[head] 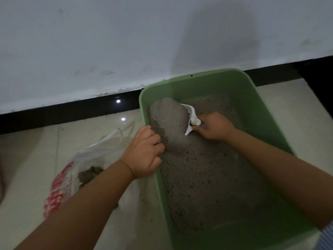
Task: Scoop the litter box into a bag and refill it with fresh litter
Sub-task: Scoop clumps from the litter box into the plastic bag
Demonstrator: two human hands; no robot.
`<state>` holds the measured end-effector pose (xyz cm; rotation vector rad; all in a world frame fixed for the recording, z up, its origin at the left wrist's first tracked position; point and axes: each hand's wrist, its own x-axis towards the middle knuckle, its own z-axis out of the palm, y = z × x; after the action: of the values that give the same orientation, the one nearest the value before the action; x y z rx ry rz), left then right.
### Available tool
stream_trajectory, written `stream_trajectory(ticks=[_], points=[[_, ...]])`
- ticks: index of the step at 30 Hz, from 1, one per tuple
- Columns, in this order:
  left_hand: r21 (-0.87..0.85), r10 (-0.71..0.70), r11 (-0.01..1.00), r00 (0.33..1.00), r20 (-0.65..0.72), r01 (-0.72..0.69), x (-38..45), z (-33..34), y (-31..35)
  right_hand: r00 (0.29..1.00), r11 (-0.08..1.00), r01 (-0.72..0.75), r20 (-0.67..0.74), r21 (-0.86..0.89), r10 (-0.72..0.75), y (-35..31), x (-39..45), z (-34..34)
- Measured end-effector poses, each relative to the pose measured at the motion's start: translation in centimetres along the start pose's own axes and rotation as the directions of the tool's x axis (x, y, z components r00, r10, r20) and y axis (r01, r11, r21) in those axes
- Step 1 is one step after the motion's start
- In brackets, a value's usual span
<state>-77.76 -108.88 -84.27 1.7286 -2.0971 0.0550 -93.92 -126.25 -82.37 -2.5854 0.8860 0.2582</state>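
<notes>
Two bare forearms reach in from the near edge toward a green rectangular plastic litter box (198, 83) that sits on the pale tiled floor (27, 159) against a white wall (90, 42) with a black skirting strip (63, 112). At the near right corner a bit of striped sleeve (328, 233) shows.

The left hand (144, 156) has its grip curled over the box's left rim, fingers hooked inside and touching the grey granular litter (207, 177), which is heaped high along the left wall and toward the far left corner, while the green bottom shows bare near the right wall and the near end.

The right hand (214, 126) has its grip clenched round the handle of a small white plastic scoop (190, 116); the scoop's bowl is pressed against the right flank of the far litter mound.

Left of the box, on the floor, lies a thin translucent plastic bag with red printing (61, 183), its mouth open and handles toward the wall, with a dark clump of litter inside. Stray grains lie scattered on the tiles beside the box.
</notes>
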Motion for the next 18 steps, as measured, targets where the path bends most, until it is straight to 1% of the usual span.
stream_trajectory(ticks=[4,7,10,13,15,18], points=[[0.021,-0.009,1.000,1.000,0.016,0.008,0.1,0.0,-0.1,0.988,0.994,0.091,-0.131,0.058,-0.083,-0.5,-0.2,1.2],[0.035,-0.013,0.999,0.999,0.034,0.012,0.1,-0.3,-0.1,0.981,0.987,0.115,-0.169,0.116,-0.094,-1.0,-0.1,1.1],[0.040,-0.011,0.999,0.999,0.040,0.009,-0.1,-0.4,0.0,0.985,0.974,0.045,-0.173,0.222,-0.006,-0.7,-0.2,1.8],[0.059,0.001,0.998,0.999,0.042,-0.004,0.0,-0.6,0.0,0.977,0.893,-0.031,-0.174,0.448,0.121,-0.6,-1.1,3.0],[0.069,0.007,0.998,0.999,0.047,-0.010,0.0,-0.7,0.0,0.957,0.823,-0.042,-0.213,0.567,0.195,-0.9,-2.2,3.4],[0.081,0.018,0.996,0.999,0.041,-0.022,-0.3,-0.6,-0.3,0.912,0.766,-0.034,-0.294,0.642,0.287,-0.7,-3.9,3.2]])
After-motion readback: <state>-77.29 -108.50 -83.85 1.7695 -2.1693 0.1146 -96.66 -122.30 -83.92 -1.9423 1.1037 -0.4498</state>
